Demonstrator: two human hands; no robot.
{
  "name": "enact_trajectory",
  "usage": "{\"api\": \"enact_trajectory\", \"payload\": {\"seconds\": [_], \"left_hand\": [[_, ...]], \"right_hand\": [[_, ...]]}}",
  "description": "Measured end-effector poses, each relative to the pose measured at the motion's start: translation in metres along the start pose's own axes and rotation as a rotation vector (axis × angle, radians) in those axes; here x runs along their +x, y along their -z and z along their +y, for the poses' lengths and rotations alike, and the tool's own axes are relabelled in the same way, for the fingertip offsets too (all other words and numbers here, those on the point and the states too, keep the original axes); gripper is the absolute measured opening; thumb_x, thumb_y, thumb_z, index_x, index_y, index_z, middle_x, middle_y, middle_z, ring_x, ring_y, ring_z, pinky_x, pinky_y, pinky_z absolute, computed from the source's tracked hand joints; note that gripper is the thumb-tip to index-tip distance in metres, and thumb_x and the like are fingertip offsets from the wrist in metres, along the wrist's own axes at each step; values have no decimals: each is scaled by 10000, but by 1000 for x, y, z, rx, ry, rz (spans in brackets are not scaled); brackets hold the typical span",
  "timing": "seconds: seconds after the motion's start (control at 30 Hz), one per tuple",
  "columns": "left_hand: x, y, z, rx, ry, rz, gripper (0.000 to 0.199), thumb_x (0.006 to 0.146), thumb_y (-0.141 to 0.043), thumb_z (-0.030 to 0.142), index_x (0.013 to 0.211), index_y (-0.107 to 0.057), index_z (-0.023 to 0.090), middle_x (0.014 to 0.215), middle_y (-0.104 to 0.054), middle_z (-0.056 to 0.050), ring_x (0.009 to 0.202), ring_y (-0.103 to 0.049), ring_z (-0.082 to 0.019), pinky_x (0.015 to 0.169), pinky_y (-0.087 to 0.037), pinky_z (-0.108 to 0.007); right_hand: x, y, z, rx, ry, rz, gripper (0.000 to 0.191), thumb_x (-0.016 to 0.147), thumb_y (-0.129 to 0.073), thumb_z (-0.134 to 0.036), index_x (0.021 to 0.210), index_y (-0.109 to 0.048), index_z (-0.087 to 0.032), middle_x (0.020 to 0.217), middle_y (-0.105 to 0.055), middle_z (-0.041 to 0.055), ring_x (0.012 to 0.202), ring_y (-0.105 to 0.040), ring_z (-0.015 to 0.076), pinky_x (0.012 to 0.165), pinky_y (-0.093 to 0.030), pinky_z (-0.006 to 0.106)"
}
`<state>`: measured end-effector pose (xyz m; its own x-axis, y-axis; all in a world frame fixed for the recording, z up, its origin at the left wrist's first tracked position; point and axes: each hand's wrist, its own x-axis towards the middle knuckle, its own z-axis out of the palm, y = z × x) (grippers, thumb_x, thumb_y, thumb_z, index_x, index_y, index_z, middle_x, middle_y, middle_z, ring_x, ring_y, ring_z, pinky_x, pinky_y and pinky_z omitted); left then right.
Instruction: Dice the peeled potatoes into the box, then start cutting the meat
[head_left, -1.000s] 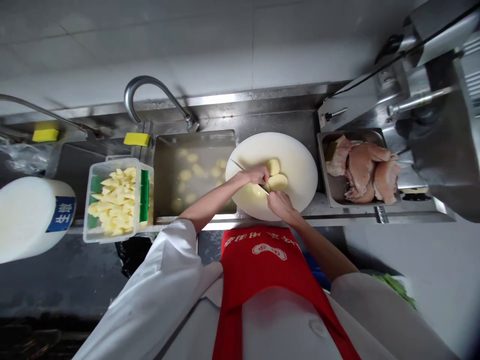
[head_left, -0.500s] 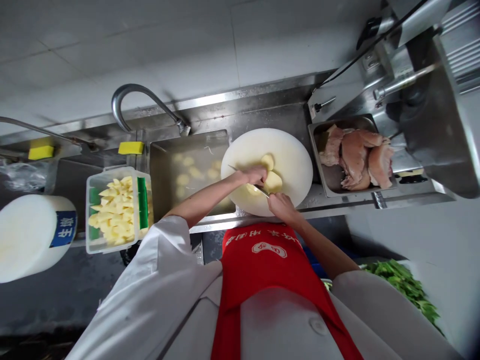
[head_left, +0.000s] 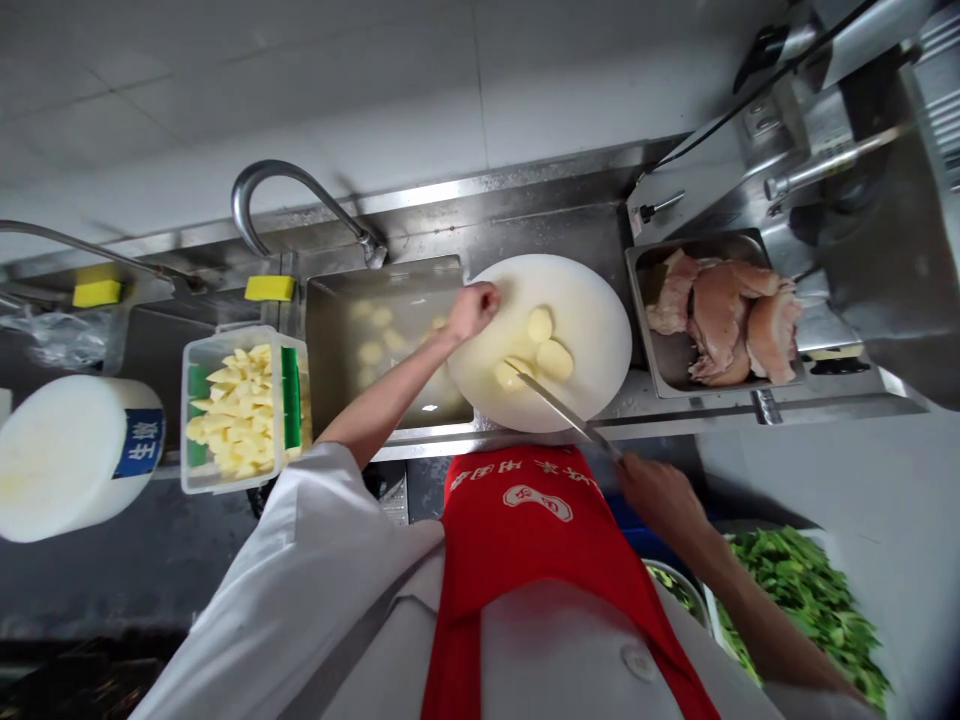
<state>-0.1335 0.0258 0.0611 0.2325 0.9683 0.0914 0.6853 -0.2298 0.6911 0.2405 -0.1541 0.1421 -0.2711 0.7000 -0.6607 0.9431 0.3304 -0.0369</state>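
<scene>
In my right hand (head_left: pixel 664 500) is the handle of a long knife (head_left: pixel 559 405). Its blade slants up and left over the near edge of the round white cutting board (head_left: pixel 596 300), with the tip at a pale peeled potato (head_left: pixel 510 377). Another potato piece (head_left: pixel 555 360) lies just right of the blade, and a smaller one (head_left: pixel 540 323) lies behind it. My left hand (head_left: pixel 474 306) is curled closed above the board's far left edge, apart from the potatoes, and nothing shows in its fingers.
Left of the board, a water-filled sink (head_left: pixel 330 395) holds several potatoes under a curved faucet (head_left: pixel 300 175). Farther left, a clear tub (head_left: pixel 187 400) contains cut potato chunks. Raw meat (head_left: pixel 720 310) fills a metal tray (head_left: pixel 660 375) on the right. Leafy greens (head_left: pixel 806 600) sit below right.
My left hand has left the potatoes and moved up and left, its fingers curled. My right hand has drawn the knife toward the lower right, and the potatoes are now uncovered.
</scene>
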Motion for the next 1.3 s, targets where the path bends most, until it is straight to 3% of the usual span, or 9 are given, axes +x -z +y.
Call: {"api": "enact_trajectory", "payload": {"seconds": [0.07, 0.2, 0.3, 0.47, 0.63, 0.9, 1.07, 1.2, 1.3], "left_hand": [[-24, 1, -4, -1, -42, 75, 181, 884, -511, 176, 895, -680, 112, 861, -660, -72, 799, -572, -154, 778, -464, -292], [-67, -34, -6, -12, -303, -310, 414, 791, -758, 305, 1191, -680, 231, 1248, -648, -109, 1261, -537, -284, 1044, -427, -417], [-87, -52, -14, 10, -305, -396, 615, 756, -818, 303, 1333, -608, 299, 1332, -618, -96, 1286, -522, -296, 1090, -397, -458], [-119, -67, -21, 91, -86, -163, 692, 705, -876, 361, 1327, -603, 231, 1251, -623, -126, 1147, -550, -311, 1020, -483, -482], [-133, -97, -6, 65, 111, 205, 681, 757, -837, 394, 1347, -568, 184, 1243, -584, -154, 1166, -530, -319, 1012, -497, -515], [-174, -78, -19, -106, 55, 311, 302, 923, -671, 392, 1139, -664, 182, 1161, -664, -116, 1127, -595, -231, 1018, -496, -448], [-169, -86, -20, -105, 74, 306, 271, 929, -665, 390, 1101, -687, 183, 1145, -692, -111, 1110, -610, -228, 1003, -486, -438], [-169, -84, -19, -101, 55, 292, 282, 932, -658, 406, 1100, -690, 181, 1138, -694, -114, 1089, -620, -226, 978, -494, -426], [-172, -81, -15, -86, 80, 409, 241, 950, -634, 389, 1056, -696, 181, 1071, -700, -98, 1057, -615, -214, 964, -499, -412]], "right_hand": [[-26, -20, 32, -12, -105, 23, 352, 1029, -384, -328, 906, -673, -170, 823, -741, 158, 745, -724, 271, 605, -403, 300], [-47, -32, 57, 32, -253, 106, 377, 1022, -379, -327, 876, -683, -161, 736, -726, 163, 693, -714, 282, 584, -376, 315], [-35, -17, 41, 156, -225, 104, 365, 1016, -397, -344, 911, -690, -153, 763, -735, 162, 732, -721, 278, 606, -387, 311], [14, 5, -17, 231, -39, 12, 367, 1040, -357, -335, 981, -671, -153, 869, -749, 156, 823, -726, 255, 657, -395, 290], [63, -5, -56, 134, 39, -22, 342, 1065, -291, -270, 1124, -593, -121, 972, -737, 164, 896, -722, 250, 696, -406, 289], [85, 17, -75, 89, 108, 62, 375, 1079, -251, -338, 1127, -549, -117, 932, -723, 154, 871, -713, 236, 718, -412, 287], [108, 33, -107, 90, 123, 7, 376, 1077, -272, -301, 1151, -578, -96, 1016, -720, 165, 946, -698, 216, 765, -419, 268], [111, 41, -109, 48, 120, -9, 379, 1073, -292, -313, 1144, -597, -101, 1040, -715, 183, 963, -694, 230, 774, -419, 274], [101, 45, -108, 30, 112, 27, 388, 1073, -279, -330, 1149, -589, -108, 992, -720, 179, 937, -701, 239, 766, -417, 280]]}}
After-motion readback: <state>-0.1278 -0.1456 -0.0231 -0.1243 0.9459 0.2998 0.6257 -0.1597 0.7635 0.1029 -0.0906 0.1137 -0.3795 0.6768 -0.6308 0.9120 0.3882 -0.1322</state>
